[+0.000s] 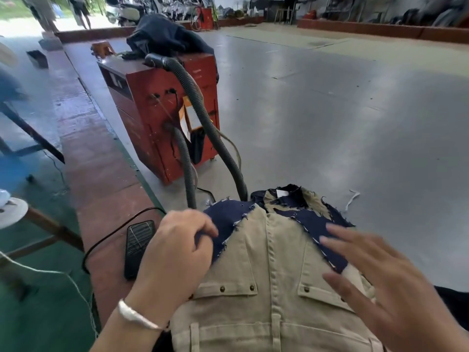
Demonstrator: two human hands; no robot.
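Apparently we are only beginning to smooth the beige jacket [266,270], which lies flat under both hands: our left hand [177,247] pinches its navy shoulder patch [228,219] with curled fingers, while our right hand [385,283] is spread wide over the other shoulder and holds nothing. Nearer to us than the hands, the two chest pockets [225,293] are closed, so their contents are hidden; beyond the left hand a dark garment [165,36] lies on the red machine [157,107].

Matt khaki cloth jacket [266,288], frayed navy patches [228,219]
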